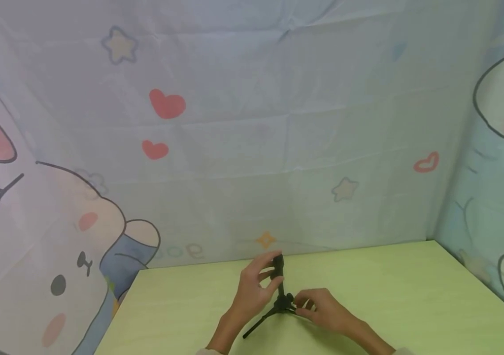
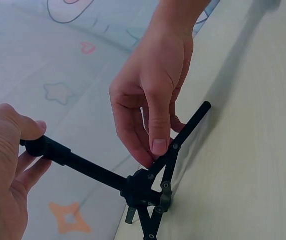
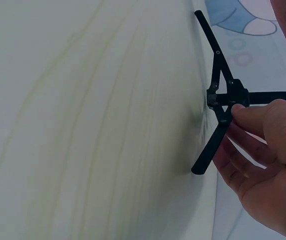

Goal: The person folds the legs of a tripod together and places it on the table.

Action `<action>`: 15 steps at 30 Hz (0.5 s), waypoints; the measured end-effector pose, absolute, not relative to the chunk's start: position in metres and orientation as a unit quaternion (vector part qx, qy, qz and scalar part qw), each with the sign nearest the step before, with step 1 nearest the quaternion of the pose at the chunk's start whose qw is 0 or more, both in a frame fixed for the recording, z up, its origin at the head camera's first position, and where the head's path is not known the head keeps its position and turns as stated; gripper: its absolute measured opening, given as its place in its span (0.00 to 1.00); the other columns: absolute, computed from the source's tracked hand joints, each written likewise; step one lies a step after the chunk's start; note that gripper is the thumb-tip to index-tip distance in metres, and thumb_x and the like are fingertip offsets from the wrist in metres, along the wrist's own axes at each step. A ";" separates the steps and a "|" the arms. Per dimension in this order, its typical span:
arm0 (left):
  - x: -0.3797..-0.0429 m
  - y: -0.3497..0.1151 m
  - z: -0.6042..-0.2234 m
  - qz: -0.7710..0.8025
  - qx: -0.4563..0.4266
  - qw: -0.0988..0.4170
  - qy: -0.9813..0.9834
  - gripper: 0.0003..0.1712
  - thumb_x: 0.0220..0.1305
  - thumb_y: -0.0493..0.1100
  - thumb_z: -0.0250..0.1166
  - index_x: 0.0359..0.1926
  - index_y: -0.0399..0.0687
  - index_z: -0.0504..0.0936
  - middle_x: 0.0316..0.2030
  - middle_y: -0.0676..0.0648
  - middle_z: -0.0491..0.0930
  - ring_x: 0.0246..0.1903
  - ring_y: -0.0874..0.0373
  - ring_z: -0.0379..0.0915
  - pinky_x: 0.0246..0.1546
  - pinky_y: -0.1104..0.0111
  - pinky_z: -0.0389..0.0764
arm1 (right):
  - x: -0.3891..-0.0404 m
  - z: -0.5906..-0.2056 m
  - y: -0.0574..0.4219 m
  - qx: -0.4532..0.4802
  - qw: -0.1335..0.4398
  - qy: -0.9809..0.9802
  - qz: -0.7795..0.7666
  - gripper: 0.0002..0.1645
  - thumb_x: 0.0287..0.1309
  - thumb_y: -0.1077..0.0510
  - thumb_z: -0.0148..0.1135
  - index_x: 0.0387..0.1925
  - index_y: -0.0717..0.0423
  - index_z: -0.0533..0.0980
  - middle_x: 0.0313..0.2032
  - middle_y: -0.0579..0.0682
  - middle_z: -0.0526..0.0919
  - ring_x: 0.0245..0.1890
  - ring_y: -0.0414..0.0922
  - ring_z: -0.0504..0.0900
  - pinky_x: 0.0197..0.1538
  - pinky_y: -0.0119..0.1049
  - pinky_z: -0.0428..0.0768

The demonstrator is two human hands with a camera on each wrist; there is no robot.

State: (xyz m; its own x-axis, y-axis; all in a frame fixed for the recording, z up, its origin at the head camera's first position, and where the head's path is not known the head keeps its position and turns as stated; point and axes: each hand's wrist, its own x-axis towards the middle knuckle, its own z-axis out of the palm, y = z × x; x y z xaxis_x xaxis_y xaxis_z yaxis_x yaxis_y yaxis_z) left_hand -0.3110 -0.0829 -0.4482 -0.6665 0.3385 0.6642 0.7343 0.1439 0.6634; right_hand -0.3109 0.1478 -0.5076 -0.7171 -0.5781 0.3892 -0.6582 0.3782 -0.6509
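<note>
A small black tripod (image 1: 282,302) stands upright on the table with its legs spread. The left hand (image 1: 252,286) holds the top of its centre column, thumb on one side and fingers on the other, as the left wrist view also shows on the column (image 2: 97,171). Lower down, the right hand (image 1: 324,311) pinches one leg close to the hub. Seen from the right wrist, that thumb rests where the leg (image 3: 211,150) meets the hub, and the other fingers curl behind it. Part of the leg is hidden by the right hand in the head view.
The pale yellow-green table (image 1: 181,301) has its back edge against a hanging cloth (image 1: 234,148) printed with hearts, stars and a rabbit. More printed cloth (image 1: 491,207) hangs along the right side.
</note>
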 end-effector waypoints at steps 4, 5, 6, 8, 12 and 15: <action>-0.310 -0.083 -0.450 -0.543 -0.363 0.181 -0.735 0.35 0.64 0.25 0.70 0.70 0.48 0.75 0.64 0.42 0.76 0.57 0.43 0.79 0.52 0.63 0.84 | -0.312 -0.508 0.144 0.366 0.054 -0.838 0.401 0.04 0.64 0.67 0.69 0.39 0.60 0.85 0.36 0.50 0.88 0.32 0.36 0.84 0.36 0.31 0.83; -0.310 -0.083 -0.450 -0.544 -0.363 0.181 -0.735 0.35 0.64 0.25 0.70 0.70 0.49 0.75 0.64 0.43 0.76 0.57 0.43 0.79 0.52 0.63 0.84 | -0.312 -0.508 0.143 0.365 0.051 -0.839 0.399 0.03 0.64 0.67 0.69 0.39 0.60 0.85 0.36 0.50 0.89 0.32 0.36 0.84 0.36 0.31 0.83; -0.311 -0.083 -0.451 -0.543 -0.363 0.181 -0.735 0.35 0.64 0.25 0.70 0.70 0.49 0.75 0.64 0.43 0.76 0.57 0.43 0.80 0.52 0.63 0.84 | -0.312 -0.508 0.143 0.362 0.047 -0.841 0.400 0.03 0.64 0.67 0.69 0.38 0.59 0.85 0.36 0.50 0.89 0.32 0.36 0.83 0.36 0.31 0.83; -0.312 -0.083 -0.452 -0.545 -0.363 0.184 -0.733 0.35 0.64 0.26 0.70 0.70 0.49 0.75 0.64 0.43 0.76 0.57 0.43 0.80 0.52 0.62 0.84 | -0.312 -0.509 0.142 0.361 0.040 -0.842 0.400 0.03 0.64 0.67 0.69 0.38 0.59 0.86 0.35 0.49 0.89 0.31 0.35 0.83 0.35 0.31 0.83; -0.312 -0.083 -0.451 -0.546 -0.364 0.184 -0.732 0.34 0.64 0.25 0.69 0.70 0.46 0.75 0.64 0.43 0.76 0.57 0.42 0.80 0.52 0.62 0.84 | -0.313 -0.507 0.140 0.357 0.027 -0.843 0.402 0.03 0.64 0.67 0.69 0.38 0.60 0.87 0.34 0.48 0.89 0.30 0.34 0.82 0.34 0.30 0.82; -0.311 -0.083 -0.449 -0.547 -0.360 0.181 -0.734 0.34 0.64 0.25 0.69 0.69 0.45 0.75 0.63 0.42 0.77 0.57 0.43 0.80 0.52 0.63 0.84 | -0.313 -0.506 0.138 0.355 0.023 -0.845 0.400 0.04 0.64 0.68 0.68 0.37 0.62 0.86 0.32 0.47 0.87 0.29 0.33 0.80 0.32 0.30 0.81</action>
